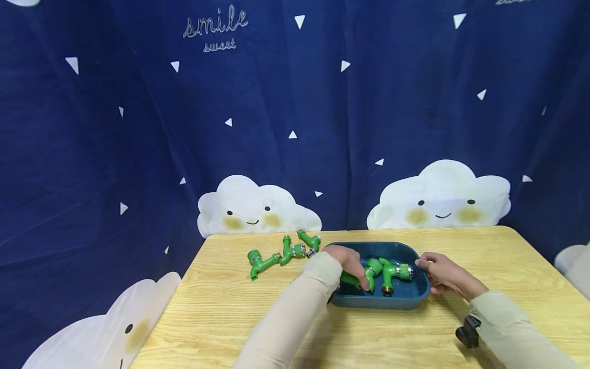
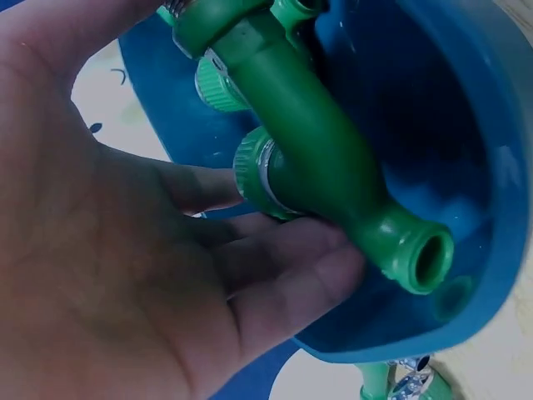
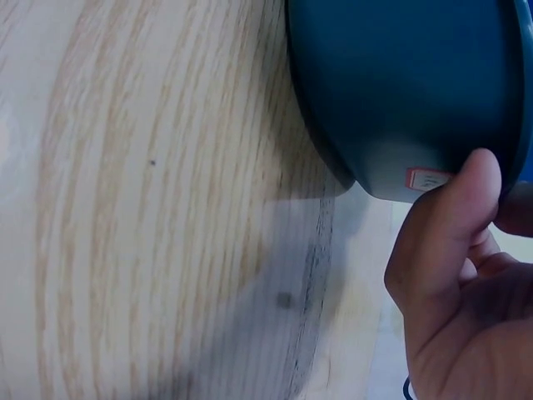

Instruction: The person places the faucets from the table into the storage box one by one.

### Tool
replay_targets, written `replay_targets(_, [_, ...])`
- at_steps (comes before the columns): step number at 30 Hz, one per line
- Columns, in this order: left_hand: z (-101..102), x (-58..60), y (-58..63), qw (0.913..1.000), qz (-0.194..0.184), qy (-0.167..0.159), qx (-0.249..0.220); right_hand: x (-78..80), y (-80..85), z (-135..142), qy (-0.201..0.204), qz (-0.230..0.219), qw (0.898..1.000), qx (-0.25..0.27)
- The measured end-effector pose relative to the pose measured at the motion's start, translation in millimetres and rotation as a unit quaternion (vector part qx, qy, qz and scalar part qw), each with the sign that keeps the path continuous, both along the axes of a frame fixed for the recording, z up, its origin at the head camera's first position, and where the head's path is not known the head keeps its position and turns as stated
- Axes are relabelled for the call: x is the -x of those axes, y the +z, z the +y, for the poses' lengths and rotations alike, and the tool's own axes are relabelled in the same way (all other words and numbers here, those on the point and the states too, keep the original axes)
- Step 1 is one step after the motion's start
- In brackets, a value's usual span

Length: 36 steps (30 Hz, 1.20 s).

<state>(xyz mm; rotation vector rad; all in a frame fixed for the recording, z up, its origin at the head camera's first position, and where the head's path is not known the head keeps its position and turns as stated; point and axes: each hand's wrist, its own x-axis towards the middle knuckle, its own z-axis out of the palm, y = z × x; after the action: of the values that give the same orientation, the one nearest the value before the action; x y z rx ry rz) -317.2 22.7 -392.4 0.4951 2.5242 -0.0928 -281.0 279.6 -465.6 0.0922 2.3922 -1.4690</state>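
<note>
A dark blue plastic tub (image 1: 378, 301) with rounded corners holds several green faucets. My left hand (image 1: 348, 260) reaches into its left side. In the left wrist view, the fingers curl under a green faucet (image 2: 325, 142) with a ribbed knob and an open spout end, and grip it over the tub. Beside it in the tub lies another green faucet (image 1: 391, 271) with a ribbed, silver-ringed knob. My right hand (image 1: 444, 274) pinches the tub's right rim between thumb and fingers. In the right wrist view, the thumb presses the outer wall near a small red-edged label (image 3: 427, 178).
Three more green faucets lie on the wooden table (image 1: 221, 318) left of the tub: a left one (image 1: 262, 264), a middle one (image 1: 291, 250) and a far one (image 1: 310, 240). A blue curtain (image 1: 276, 102) with white clouds hangs behind the table's back edge.
</note>
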Motion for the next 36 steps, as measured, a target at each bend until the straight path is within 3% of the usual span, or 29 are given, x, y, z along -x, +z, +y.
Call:
replay_targets(10, [1.7,6.3,3.6,0.9991,-0.039,0.007,0.014,0.6,1.6,-0.2,0.008,-0.001,1.000,-0.002])
replay_targets(19, [6.1,10.1,7.6,0.9984,-0.045,0.025,0.026,-0.1,0.8,0.8,0.009,0.004,1.000,-0.008])
replay_targets(29, [13.9,11.6,12.9,0.9867,-0.100,0.129,0.003,-2.4,1.1,0.7,0.003,0.006,1.000,-0.008])
replay_targets(36, [14.4,17.7,5.7,0.9822,-0.150,0.113,0.004,-1.0,0.3,-1.2,0.001,0.009,1.000,-0.013])
